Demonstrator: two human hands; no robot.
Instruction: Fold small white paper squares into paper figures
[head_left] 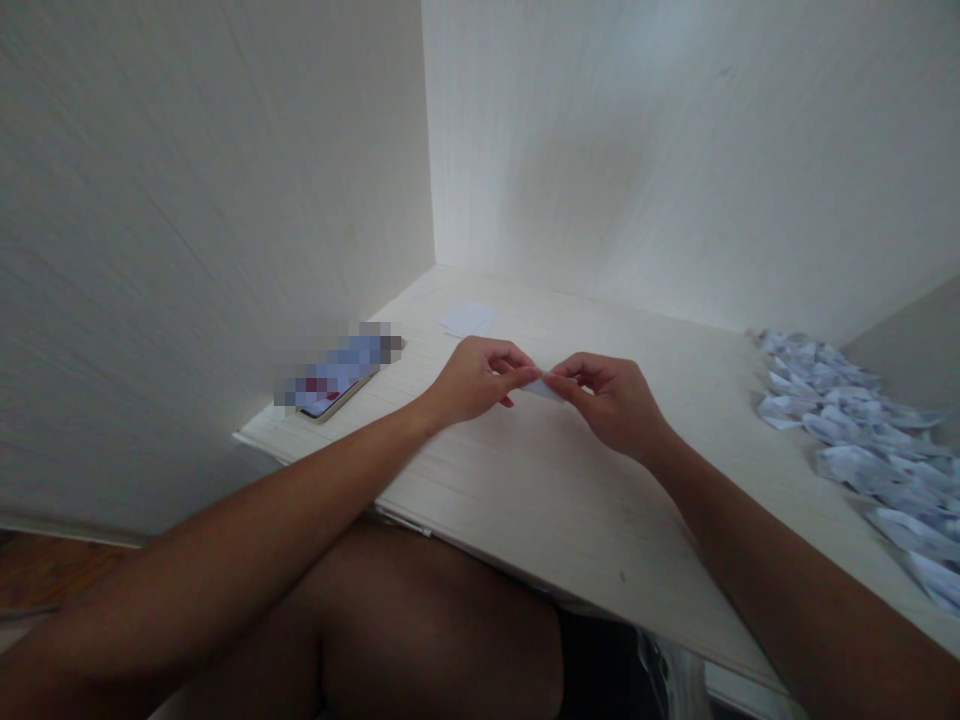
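Note:
A small piece of white paper (545, 387) is pinched between my two hands, just above the white tabletop (480, 470). My left hand (484, 378) grips its left side between thumb and fingers. On its right side, my right hand (604, 395) holds it in the same kind of pinch, the fingertips of both hands nearly meeting. Most of the paper is covered by my fingers, so its exact shape cannot be made out. Behind my left hand lie a few flat white paper pieces (469, 318).
A phone (337, 385) with a lit, partly blurred screen rests at the left by the side wall (225, 200). Many folded or crumpled white papers (855, 420) are heaped along the right side. A back wall (637, 150) encloses the table; its front edge runs above my legs.

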